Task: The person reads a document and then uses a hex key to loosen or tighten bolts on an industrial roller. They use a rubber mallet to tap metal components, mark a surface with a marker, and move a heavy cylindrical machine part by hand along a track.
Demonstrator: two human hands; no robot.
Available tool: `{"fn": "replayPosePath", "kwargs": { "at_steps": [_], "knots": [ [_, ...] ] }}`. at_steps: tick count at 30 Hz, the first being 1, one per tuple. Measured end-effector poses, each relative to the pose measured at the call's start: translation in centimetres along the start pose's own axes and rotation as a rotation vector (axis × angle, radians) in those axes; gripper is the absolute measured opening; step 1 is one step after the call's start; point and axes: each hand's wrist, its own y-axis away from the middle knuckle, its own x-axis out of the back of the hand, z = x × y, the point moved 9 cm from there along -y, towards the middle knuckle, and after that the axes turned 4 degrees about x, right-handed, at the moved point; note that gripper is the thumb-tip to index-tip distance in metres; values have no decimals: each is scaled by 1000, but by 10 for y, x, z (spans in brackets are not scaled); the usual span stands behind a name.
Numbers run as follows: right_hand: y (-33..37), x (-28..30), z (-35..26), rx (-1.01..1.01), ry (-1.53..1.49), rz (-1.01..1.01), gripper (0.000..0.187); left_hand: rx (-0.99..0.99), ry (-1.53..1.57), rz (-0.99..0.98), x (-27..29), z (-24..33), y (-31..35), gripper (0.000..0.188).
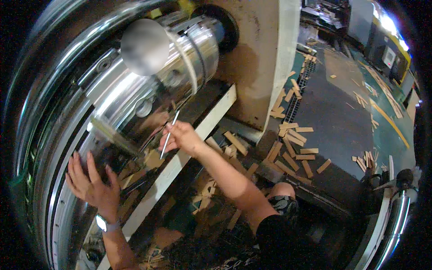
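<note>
A large shiny metal cylinder [114, 96] with round recessed holes lies on a slant at the upper left. My right hand [186, 138] is closed round a thin silver rod [165, 146], which sticks out above and below the fingers. The rod is held a little in front of the cylinder's lower side. Lower left, my left hand [92, 183] has its fingers spread against the machine's polished metal end. A watch [101, 222] is on that wrist. What lies under the left palm is hidden.
A pale bar [168, 175] crosses below my right hand. Beyond it rises a brown, stained machine panel [256, 58]. Many small wooden strips [294, 135] are scattered on the dark floor to the right. A bright metal roller [398, 220] stands at the lower right.
</note>
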Motion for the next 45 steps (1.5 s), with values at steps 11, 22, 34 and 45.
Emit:
{"fn": "replayPosePath", "kwargs": {
  "at_steps": [11,22,34,45],
  "knots": [
    [20,71,-17,220,549,262,33,-1,-66,-32,-1,-7,-17,49],
    [23,43,-98,818,1569,273,12,-67,-64,0,-3,-1,-17,50],
    [24,74,-40,320,617,243,33,-40,-54,-33,-6,-2,-16,50],
    [10,44,-10,207,32,282,28,-64,-73,-4,-2,2,-17,49]
  ]
}}
